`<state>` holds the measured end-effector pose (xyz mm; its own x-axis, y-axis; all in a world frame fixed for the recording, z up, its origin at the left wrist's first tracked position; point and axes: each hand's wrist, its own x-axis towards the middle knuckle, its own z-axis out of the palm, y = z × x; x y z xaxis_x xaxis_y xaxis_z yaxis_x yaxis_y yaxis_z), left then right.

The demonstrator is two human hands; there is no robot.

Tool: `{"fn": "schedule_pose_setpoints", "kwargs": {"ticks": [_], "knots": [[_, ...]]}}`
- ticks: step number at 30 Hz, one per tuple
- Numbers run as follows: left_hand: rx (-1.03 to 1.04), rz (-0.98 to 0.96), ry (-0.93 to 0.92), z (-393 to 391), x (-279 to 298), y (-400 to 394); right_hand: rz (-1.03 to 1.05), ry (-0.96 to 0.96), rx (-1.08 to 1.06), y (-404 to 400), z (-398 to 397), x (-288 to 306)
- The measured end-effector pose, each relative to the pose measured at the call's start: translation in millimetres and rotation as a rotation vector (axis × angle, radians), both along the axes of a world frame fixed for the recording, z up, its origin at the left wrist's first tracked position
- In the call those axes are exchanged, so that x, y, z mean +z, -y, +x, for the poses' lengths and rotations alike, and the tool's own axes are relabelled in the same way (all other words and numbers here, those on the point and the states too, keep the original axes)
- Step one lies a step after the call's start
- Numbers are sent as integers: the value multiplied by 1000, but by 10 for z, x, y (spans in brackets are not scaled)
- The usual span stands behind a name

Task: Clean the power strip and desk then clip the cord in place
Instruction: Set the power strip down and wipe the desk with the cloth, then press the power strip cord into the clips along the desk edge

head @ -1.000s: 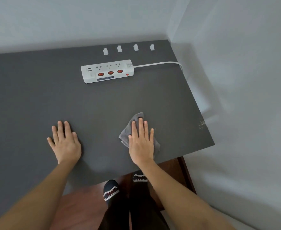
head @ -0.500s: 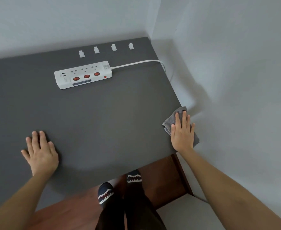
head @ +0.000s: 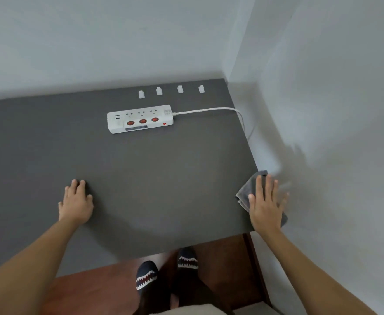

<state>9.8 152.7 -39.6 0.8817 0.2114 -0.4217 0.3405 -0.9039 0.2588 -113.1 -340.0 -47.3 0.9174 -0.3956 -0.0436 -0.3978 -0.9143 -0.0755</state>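
A white power strip (head: 140, 118) with three red switches lies near the back of the dark grey desk (head: 159, 169). Its white cord (head: 206, 110) runs right and drops over the desk's right edge. Several small white cord clips (head: 159, 90) stand in a row behind the strip, near the wall. My right hand (head: 266, 204) lies flat, fingers spread, on a grey cloth (head: 246, 192) at the desk's right front corner, partly over the edge. Palm down, my left hand (head: 76, 204) rests on the desk to the left, with nothing in it.
White walls close the desk in at the back and on the right (head: 334, 133). The desk's front edge is just below my hands, with a red-brown floor (head: 95, 289) and my slippered feet (head: 146, 277) beneath.
My right hand slid the cloth from the desk's front middle to the right front corner, where it has stayed. The left hand stays flat on the desk.
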Motion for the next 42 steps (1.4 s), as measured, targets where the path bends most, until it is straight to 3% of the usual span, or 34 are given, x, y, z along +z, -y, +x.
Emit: {"fn": "schedule_pose_setpoints", "kwargs": {"ticks": [5, 11, 15, 24, 28, 31, 36, 42], "knots": [[34, -26, 11, -50, 147, 165, 56, 135, 168, -179, 185, 268], [-6, -119, 362, 262, 507, 337, 121, 278, 329, -540, 1200, 649], [-56, -165, 406, 707, 729, 534, 143, 119, 388, -786, 2000, 781], [-414, -187, 297, 1812, 551, 1097, 94, -326, 251, -780, 3008, 558], [-556, -211, 287, 2050, 403, 1373, -24, -336, 256, -738, 3209, 318], [-615, -263, 308, 2183, 292, 1548, -163, -345, 421, -688, 3339, 268], [-594, -291, 347, 2315, 166, 1612, 116, -302, 579, -832, 3601, 340], [-526, -250, 421, 2487, 52, 1454, 466, -173, 645, -1730, 3992, 360]]}}
